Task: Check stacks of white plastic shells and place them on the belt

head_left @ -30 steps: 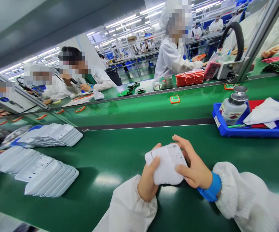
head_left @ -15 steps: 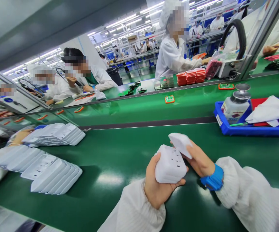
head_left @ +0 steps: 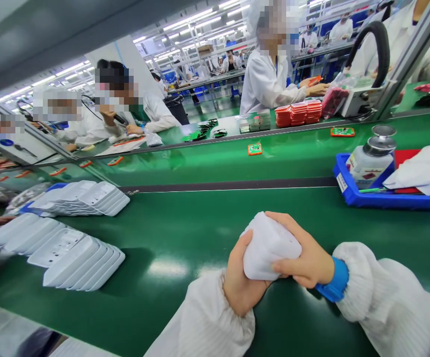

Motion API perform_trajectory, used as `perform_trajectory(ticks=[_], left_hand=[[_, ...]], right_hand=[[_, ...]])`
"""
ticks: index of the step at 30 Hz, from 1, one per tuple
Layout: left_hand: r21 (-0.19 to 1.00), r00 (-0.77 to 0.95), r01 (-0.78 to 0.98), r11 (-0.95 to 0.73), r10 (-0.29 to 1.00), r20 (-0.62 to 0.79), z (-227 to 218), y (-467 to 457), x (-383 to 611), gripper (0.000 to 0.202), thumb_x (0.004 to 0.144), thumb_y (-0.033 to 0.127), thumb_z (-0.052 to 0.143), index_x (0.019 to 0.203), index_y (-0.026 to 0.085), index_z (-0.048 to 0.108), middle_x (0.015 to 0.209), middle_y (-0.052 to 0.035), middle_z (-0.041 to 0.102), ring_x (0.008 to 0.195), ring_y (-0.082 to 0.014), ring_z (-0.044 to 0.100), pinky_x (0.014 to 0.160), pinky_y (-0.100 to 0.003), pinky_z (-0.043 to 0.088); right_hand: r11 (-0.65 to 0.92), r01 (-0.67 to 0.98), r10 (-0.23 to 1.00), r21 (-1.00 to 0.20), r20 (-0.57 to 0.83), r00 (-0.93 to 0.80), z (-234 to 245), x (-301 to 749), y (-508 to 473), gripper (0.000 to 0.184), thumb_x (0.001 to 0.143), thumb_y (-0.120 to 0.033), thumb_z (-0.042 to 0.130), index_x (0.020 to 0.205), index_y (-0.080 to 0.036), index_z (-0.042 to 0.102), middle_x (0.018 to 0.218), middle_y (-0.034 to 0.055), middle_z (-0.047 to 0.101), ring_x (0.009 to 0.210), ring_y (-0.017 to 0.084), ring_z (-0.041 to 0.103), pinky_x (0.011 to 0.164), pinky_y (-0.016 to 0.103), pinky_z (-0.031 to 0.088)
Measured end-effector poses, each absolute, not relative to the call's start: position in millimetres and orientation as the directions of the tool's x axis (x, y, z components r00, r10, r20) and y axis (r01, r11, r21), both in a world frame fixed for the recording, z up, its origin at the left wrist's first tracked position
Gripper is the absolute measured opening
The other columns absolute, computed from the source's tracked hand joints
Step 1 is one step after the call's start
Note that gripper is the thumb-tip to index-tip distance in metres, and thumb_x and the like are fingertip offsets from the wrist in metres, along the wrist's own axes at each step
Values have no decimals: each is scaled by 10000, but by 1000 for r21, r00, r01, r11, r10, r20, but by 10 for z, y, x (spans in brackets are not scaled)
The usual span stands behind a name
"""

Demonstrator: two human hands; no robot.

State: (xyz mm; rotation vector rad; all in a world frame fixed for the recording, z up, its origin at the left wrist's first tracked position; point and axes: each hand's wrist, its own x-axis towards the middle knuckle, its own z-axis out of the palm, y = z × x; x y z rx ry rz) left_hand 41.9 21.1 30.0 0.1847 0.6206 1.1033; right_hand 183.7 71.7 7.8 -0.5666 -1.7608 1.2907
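Observation:
Both hands grip a white plastic housing (head_left: 269, 245) just above the green bench top (head_left: 185, 233). My left hand (head_left: 239, 282) cups it from below and behind, thumb against its left side. My right hand (head_left: 306, 260) wraps over its top and right side, fingers curled and pressed on it; a blue wristband sits at that wrist. A white cloth or pad seems folded over the housing under the right fingers, but I cannot separate the two.
Two fanned rows of white plastic covers (head_left: 69, 258) (head_left: 84, 198) lie at the left. A blue tray (head_left: 389, 198) with a solvent dispenser bottle (head_left: 373, 158) and white cloths stands at the right. Circuit boards (head_left: 254, 148) ride the conveyor belt behind; several people work opposite.
My right hand, which held a white pad lifted beside the housing, has come down over the housing's top. Circuit boards on the belt have drifted left.

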Motion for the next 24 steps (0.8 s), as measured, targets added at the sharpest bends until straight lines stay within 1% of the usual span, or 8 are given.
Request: perform_trajectory(ticks=[2, 3, 7, 10, 12, 17, 21, 24], left_hand=[[448, 296, -766, 462, 871, -392, 303, 217, 421, 500, 871, 453, 450, 1195, 84, 545, 988, -149, 655, 837, -267, 624, 609, -323, 492], [449, 290, -766, 460, 871, -397, 305, 217, 422, 498, 869, 448, 456, 1196, 83, 543, 984, -148, 657, 841, -270, 625, 616, -329, 495], [440, 274, -789, 430, 886, -373, 315, 203, 422, 483, 871, 426, 463, 1183, 69, 555, 986, -147, 667, 893, -270, 630, 723, -344, 499], [423, 256, -809, 409, 892, -374, 320, 186, 425, 429, 864, 389, 491, 1162, 91, 569, 1011, -133, 671, 921, -262, 632, 791, -367, 493], [435, 205, -816, 380, 894, -398, 319, 175, 435, 400, 851, 355, 520, 1160, 106, 566, 1013, -121, 675, 927, -256, 634, 821, -379, 488], [513, 87, -802, 306, 909, -407, 305, 152, 472, 391, 801, 301, 594, 1137, 103, 568, 960, -107, 689, 970, -275, 626, 908, -400, 460], [536, 52, -798, 275, 918, -394, 290, 152, 470, 356, 787, 287, 607, 1090, 101, 588, 920, -97, 694, 986, -284, 622, 940, -406, 446], [540, 44, -796, 273, 916, -398, 295, 167, 449, 359, 792, 285, 595, 1101, 101, 584, 929, -101, 694, 976, -284, 626, 931, -409, 451]], right_hand=[[254, -134, 795, -958, 285, -535, 68, 1842, 733, 691, 769, -506, 695, 1340, -276, 380, 1225, 86, 437, 1053, 316, 494, 881, 447, 442], [241, -131, 796, -962, 273, -540, 69, 1844, 740, 693, 766, -499, 697, 1338, -272, 380, 1222, 86, 439, 1053, 316, 494, 887, 448, 438], [418, -93, 731, -904, 395, -556, 100, 1850, 747, 697, 747, -484, 711, 1326, -265, 392, 1263, 87, 383, 1108, 314, 444, 945, 453, 387], [563, -73, 677, -823, 510, -531, 114, 1848, 729, 624, 814, -481, 625, 1338, -251, 376, 1312, 104, 342, 1178, 323, 376, 981, 475, 342], [610, -50, 667, -791, 547, -507, 121, 1844, 710, 580, 836, -457, 585, 1334, -239, 381, 1324, 112, 345, 1200, 331, 352, 1005, 494, 307], [601, -26, 695, -799, 538, -477, 138, 1835, 666, 570, 813, -383, 589, 1328, -241, 391, 1321, 110, 364, 1199, 322, 362, 1009, 487, 305], [594, -5, 695, -804, 517, -500, 120, 1822, 656, 679, 746, -326, 655, 1351, -253, 354, 1363, 106, 312, 1223, 317, 340, 1035, 480, 275], [591, -3, 677, -806, 498, -542, 113, 1822, 668, 749, 724, -275, 651, 1384, -240, 298, 1400, 113, 256, 1261, 313, 295, 1055, 473, 249]])
